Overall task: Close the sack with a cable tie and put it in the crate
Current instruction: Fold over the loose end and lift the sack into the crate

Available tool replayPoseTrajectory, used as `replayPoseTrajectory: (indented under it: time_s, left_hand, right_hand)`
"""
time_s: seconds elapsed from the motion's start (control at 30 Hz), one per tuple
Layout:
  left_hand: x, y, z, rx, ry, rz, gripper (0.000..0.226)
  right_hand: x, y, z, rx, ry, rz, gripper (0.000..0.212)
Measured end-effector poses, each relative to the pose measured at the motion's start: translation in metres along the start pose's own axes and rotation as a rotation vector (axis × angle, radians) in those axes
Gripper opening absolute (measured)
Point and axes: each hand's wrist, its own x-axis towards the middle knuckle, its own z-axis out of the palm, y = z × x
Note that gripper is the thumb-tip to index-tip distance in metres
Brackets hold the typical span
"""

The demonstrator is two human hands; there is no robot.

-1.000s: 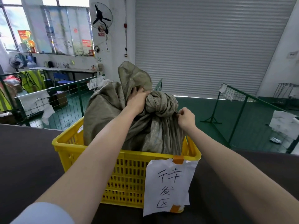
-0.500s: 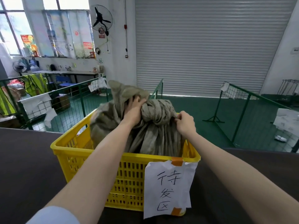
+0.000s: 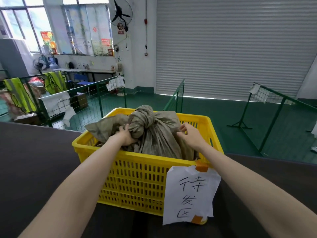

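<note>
Lower now than half a second ago, the crumpled olive-grey woven sack [image 3: 154, 134] sits sunk inside the yellow perforated plastic crate [image 3: 137, 182], where before it stood well above the rim. Sack is wrinkled and streaky, neck twisted into a fat bunched knot at top, with a loose flap of fabric spilling left over the crate's rim. Cable tie can't be made out in this view. Sack fills most of the crate, knot poking just above the far wall.

Left hand [image 3: 126, 135] grip is wrapped round the sack's twisted neck just under the knot, fingers curled tight into the fabric. Right hand [image 3: 190, 134] has come off the sack's side: grip is loosely spread, fingers bent and apart, fingertips just touching or barely off the fabric on the right shoulder of the sack; can't tell which. Nothing pinched in it.

Crate rests on a dark brown tabletop [image 3: 34, 160]. White paper label with black handwritten characters [image 3: 192, 194] hangs on the crate's near wall, stuck on with orange tape top and bottom. Beyond the tabletop: green floor, green wire-mesh fence panels [image 3: 82, 103], and a grey roller shutter door [image 3: 231, 48].
</note>
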Motion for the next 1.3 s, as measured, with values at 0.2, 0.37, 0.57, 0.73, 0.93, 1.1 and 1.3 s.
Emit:
replayPoseTrajectory:
  time_s: [0.2, 0.37, 0.57, 0.73, 0.93, 1.1, 1.3]
  left_hand:
    - [-0.064, 0.024, -0.022, 0.037, 0.421, 0.179, 0.067]
    - [-0.092, 0.040, -0.015, -0.269, 0.304, 0.357, 0.052]
    - [-0.118, 0.054, -0.001, -0.410, 0.009, 0.527, 0.039]
    - [-0.124, 0.032, -0.015, 0.211, 0.459, 0.510, 0.040]
    - [-0.119, -0.014, -0.012, 0.265, 0.341, 0.040, 0.068]
    - [-0.117, -0.005, -0.019, 0.168, 0.093, 0.145, 0.053]
    - [-0.107, 0.011, -0.020, 0.220, -0.233, 0.154, 0.047]
  right_hand:
    - [-0.006, -0.015, 0.009, 0.034, 0.056, -0.027, 0.043]
    - [-0.011, -0.045, -0.003, 0.468, 0.052, -0.003, 0.029]
    - [-0.005, -0.057, 0.002, 0.598, -0.145, 0.278, 0.068]
    - [-0.002, -0.055, 0.016, 0.316, 0.025, 0.189, 0.057]
    - [-0.012, -0.057, -0.006, 0.048, 0.067, 0.000, 0.047]
    - [-0.018, -0.058, -0.026, -0.051, 0.094, -0.147, 0.056]
    - [-0.035, -0.036, -0.031, -0.270, -0.055, -0.200, 0.049]
